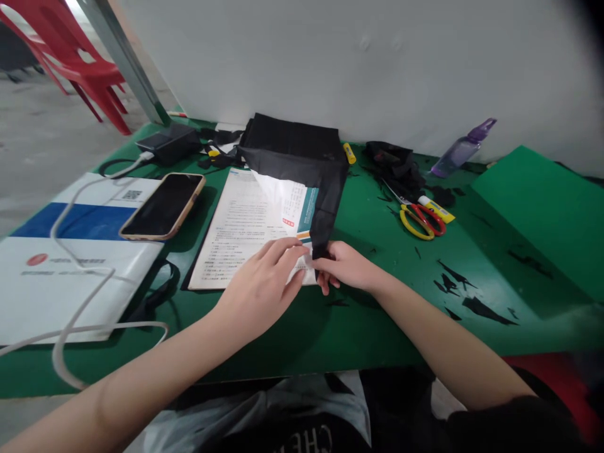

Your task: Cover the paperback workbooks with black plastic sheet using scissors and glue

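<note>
An open booklet (236,226) with printed text lies in front of me. A sheet of black paper (325,207) is folded over its far part and right edge, and a white and teal printed page (302,207) shows inside it. My left hand (264,283) rests over the booklet's lower right corner, fingers stretched to the black strip, thumb apart from them. At the strip's lower end, my right hand (346,267) pinches the black paper between thumb and fingers; the exact grip is partly hidden.
Left are a phone (163,206), a white-blue folder (70,264), a cable (70,327) and a black adapter (172,143). Right are scissors (419,219), a glue stick (438,209), black scraps (488,310), a spray bottle (460,154) and a green sheet (542,201).
</note>
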{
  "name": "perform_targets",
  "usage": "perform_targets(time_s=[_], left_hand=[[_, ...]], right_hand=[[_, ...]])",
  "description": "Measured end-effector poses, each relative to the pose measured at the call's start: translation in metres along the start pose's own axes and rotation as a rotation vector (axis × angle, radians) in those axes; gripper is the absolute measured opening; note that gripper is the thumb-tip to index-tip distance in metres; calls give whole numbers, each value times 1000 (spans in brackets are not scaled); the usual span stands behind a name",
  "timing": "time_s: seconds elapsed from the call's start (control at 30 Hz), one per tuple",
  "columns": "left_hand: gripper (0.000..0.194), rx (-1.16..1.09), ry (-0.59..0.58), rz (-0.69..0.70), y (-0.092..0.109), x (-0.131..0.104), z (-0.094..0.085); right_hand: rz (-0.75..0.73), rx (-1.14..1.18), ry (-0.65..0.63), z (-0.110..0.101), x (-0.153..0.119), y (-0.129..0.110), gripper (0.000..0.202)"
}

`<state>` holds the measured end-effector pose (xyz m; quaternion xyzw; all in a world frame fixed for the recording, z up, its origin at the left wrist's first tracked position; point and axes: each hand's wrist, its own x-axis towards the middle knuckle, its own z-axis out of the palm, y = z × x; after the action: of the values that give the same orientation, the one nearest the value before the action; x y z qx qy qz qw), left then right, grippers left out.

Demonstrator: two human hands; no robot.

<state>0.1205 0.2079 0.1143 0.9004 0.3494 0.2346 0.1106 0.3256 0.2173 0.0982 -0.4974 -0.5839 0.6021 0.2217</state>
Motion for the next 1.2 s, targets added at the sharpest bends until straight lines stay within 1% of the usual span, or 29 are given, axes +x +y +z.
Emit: perform_targets(time_s=[0.07,0.2,0.3,0.43,0.57,0.67,0.77,0.83,0.9,1.0,1.07,1.2], left_hand=[[35,28,0,23,1,4,5],[44,132,-16,91,-1,10,12],[44,210,-33,141,-5,13,14],[43,273,-19,170,-10,16,13],[41,316,36,200,-14,18,13],[39,343,61,220,-17,18,12],[38,357,85,237,-20,16,11],[38,358,94,247,-23,14,11],[39,357,98,251,-26,13,11],[39,343,97,249,-29,13,12],[40,319,97,248,-30,12,13],[41,243,101,238,-33,11,15]], right_hand=[[23,41,-35,-3,0,-2,6],[37,81,-81,-7,1,-4,12],[34,93,-118,-9,3,-3,14],[32,86,-107,-10,4,-2,14],[0,18,-99,-9,3,-1,17],[-45,-77,-47,-5,2,-1,13],[-130,-198,52,-1,-1,-1,7],[-185,-260,104,1,-2,-1,7],[-224,-323,136,1,-2,0,9],[-259,-427,151,0,-3,0,11],[-265,-486,167,0,-3,-1,17],[-285,-550,254,3,-1,1,34]])
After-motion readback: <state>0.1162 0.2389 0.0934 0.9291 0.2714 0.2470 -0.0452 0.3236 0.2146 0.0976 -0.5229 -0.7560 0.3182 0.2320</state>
